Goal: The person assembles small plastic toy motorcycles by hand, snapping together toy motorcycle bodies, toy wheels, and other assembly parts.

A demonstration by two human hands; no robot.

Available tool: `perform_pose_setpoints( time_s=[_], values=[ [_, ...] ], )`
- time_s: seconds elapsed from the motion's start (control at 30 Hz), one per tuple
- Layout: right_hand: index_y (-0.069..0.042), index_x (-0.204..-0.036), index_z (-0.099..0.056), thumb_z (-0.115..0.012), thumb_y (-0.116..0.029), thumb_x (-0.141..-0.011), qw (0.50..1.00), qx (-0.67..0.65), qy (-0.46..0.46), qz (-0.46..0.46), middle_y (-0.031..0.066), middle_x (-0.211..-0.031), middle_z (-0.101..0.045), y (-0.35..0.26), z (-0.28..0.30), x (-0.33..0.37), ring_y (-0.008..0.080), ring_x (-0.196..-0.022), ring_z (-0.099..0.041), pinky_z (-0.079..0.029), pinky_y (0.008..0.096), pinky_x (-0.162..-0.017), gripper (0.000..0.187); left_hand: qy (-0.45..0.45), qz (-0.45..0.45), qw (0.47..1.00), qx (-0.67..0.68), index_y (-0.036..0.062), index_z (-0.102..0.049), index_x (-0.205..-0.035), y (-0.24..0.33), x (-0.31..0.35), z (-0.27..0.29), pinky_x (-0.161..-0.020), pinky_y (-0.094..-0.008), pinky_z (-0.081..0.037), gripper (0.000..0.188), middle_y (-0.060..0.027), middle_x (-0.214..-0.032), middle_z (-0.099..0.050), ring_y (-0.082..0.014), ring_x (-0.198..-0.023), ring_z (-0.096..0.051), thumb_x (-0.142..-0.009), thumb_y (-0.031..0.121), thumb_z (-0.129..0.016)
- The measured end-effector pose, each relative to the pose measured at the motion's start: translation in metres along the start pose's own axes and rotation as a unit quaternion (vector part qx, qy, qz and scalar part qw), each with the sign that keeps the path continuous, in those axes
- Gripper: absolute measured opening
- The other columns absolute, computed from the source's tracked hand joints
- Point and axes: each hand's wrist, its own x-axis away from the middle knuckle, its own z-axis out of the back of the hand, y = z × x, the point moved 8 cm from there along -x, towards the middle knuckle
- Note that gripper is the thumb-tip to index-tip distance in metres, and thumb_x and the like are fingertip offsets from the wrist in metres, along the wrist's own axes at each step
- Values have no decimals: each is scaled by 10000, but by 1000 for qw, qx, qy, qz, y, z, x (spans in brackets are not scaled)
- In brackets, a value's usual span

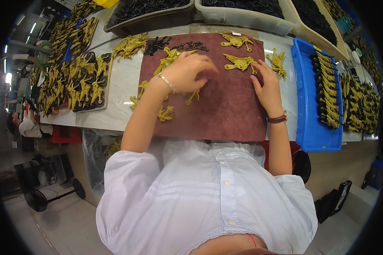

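White shirt [200, 191] fills the lower frame, nearest the lens; I note buttons down its front and both bare forearms rising from it toward the bench.

Pale table [123, 85] spans the view, its edges bowed by the lens. On it lies a dark red mat [225, 106], the main work surface, directly ahead of the body.

Blue tray [310, 131] sits just beside the mat on the right, with a row of yellow-and-black assembled pieces [327, 93] along its far side. Grey and beige bins [242, 15] of black parts line the far edge. A dark tray of yellow parts [81, 83] sits well to the left.

Left hand [187, 72], thin bracelet at the wrist, hovers curled over the mat's left half, fingers bent down; I cannot tell whether they pinch anything. Loose yellow pieces [166, 112] lie beneath and beside that wrist, some off the mat's left edge.

Right hand [268, 85], brown watch at the wrist, lies flat with fingers together, fingertips touching a yellow plastic figure [240, 63] on the mat's far right part. A second such figure [236, 41] lies just beyond it, a third [277, 61] off the mat to the right. Small black parts [157, 44] are scattered at the mat's far left corner.
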Motion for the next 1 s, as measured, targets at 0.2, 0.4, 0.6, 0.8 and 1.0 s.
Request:
perform_pose_setpoints(
  time_s=[0.2,0.4,0.6,0.8,1.0],
  values=[
    [-46,-1062,-650,-683,-78,-796,986,-113,-84,93,154,-1241,-577,-86,-12,4,345,-1145,-540,-435,409,-961,270,66,55,996,-13,68,-624,-902,12,70,15,-851,-347,-426,184,-71,-1030,-619,-253,-966,-592,-723,30,-645],
    [-66,-981,-652,-674,-66,-746,962,-69,-121,235,131,-1223,-562,-151,-65,21,325,-1172,-520,-443,416,-963,236,198,159,963,90,9,-625,-931,8,100,20,-679,-321,-503,185,-104,-891,-636,-268,-786,-632,-753,26,-676],
    [-74,-928,-640,-622,-100,-764,969,-41,-98,223,112,-1225,-559,-151,-64,19,300,-1181,-520,-475,400,-925,168,208,202,944,158,-23,-643,-1001,11,115,-9,-845,-371,-508,269,-159,-1047,-643,-334,-973,-628,-733,-3,-657],
    [-98,-961,-633,-629,-98,-769,957,-33,-104,270,114,-1197,-588,-156,-73,25,305,-1144,-556,-507,397,-872,192,216,224,942,125,-10,-653,-998,9,118,-16,-800,-375,-513,253,-152,-1021,-650,-339,-924,-641,-745,-7,-644],
    [-49,-1016,-584,-610,-93,-844,959,-232,-100,129,131,-1105,-617,-138,-52,25,318,-930,-634,-532,399,-738,180,255,188,918,237,4,-668,-943,21,105,-12,-728,-351,-506,209,-111,-946,-638,-276,-836,-644,-743,41,-712]
  ],
)
